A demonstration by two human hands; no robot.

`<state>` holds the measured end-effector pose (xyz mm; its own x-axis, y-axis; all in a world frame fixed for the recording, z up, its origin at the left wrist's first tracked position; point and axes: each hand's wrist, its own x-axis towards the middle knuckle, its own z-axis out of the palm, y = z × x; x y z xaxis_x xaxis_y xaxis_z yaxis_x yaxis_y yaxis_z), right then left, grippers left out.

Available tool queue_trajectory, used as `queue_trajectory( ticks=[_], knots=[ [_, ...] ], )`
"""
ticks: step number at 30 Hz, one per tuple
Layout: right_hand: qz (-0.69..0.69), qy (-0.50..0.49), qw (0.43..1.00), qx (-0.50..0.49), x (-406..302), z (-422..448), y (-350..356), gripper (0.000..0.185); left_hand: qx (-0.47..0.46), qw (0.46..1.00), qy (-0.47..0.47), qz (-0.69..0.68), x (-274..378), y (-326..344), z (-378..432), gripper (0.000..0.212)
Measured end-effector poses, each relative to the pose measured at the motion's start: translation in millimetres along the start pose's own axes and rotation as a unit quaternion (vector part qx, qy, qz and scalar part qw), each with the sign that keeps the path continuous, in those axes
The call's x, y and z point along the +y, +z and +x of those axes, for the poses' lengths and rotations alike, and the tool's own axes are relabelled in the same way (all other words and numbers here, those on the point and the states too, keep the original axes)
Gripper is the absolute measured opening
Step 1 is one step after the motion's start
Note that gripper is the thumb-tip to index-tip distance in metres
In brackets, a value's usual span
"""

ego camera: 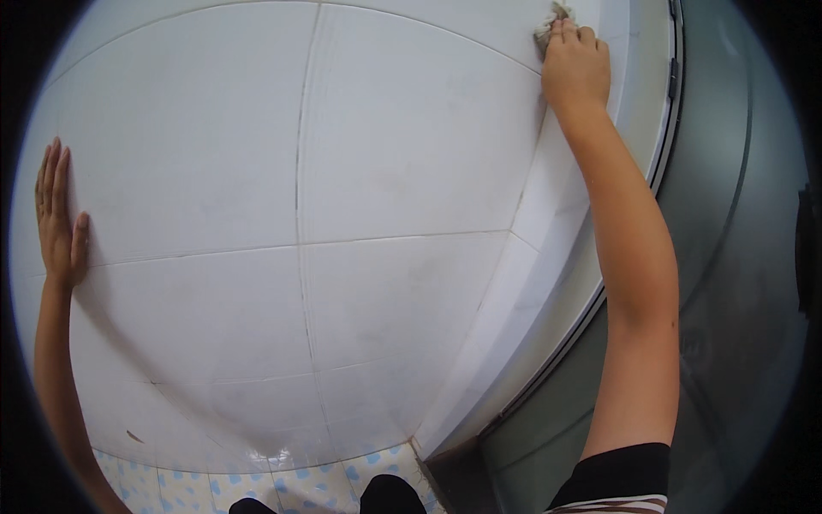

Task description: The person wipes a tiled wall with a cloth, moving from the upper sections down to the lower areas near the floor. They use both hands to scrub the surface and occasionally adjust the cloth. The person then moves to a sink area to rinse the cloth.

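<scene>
At the upper right, my right hand (576,67) presses a crumpled, pale cloth (544,31) against the white wall tiles, close to the corner beside the door frame. The cloth is partly hidden behind the fingers. On the far left, my left hand (59,218) lies against the tiled wall (192,148), its fingers pointing up and its thumb a little apart, with nothing in it. Faint greyish smudges and darkened grout lines show on the tiles between the two hands.
A door with a dark greenish panel (719,193) and a pale frame (642,128) stands at the right. Below are patterned blue-and-cream floor tiles (308,491) and two dark rounded shapes. A small brown mark (135,437) sits low on the wall.
</scene>
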<state>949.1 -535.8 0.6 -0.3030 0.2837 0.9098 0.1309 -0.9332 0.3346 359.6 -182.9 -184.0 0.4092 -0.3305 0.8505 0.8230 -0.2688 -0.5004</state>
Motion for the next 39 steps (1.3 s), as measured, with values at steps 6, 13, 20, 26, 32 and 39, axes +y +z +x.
queue_trajectory(
  ticks=[6, 13, 20, 26, 32, 39],
  knots=[
    [0.031, -0.060, 0.995, -0.074, -16, -50, -42, 0.041, 0.020, 1.000, 0.001, 0.000, 3, 8, -8, 0.071],
    [0.094, -0.128, 0.984, -0.083, -15, -102, -68, 0.046, 0.006, 0.997, -0.009, -0.075, 9, -4, 11, 0.071],
    [0.170, -0.191, 0.951, -0.172, 25, -25, -62, 0.044, -0.120, 0.946, 0.008, -0.301, 40, -51, 148, 0.095],
    [0.125, -0.138, 0.980, -0.075, 92, 156, 16, 0.041, -0.098, 0.908, 0.122, -0.388, 62, -41, 399, 0.092],
    [0.105, -0.012, 0.994, 0.027, 146, 372, 75, 0.042, -0.093, 0.918, 0.131, -0.362, 48, 6, 586, 0.086],
    [0.469, 0.230, 0.853, 0.026, -3, 234, 16, 0.045, -0.120, 0.934, 0.084, -0.326, 55, 36, 619, 0.080]
  ],
)
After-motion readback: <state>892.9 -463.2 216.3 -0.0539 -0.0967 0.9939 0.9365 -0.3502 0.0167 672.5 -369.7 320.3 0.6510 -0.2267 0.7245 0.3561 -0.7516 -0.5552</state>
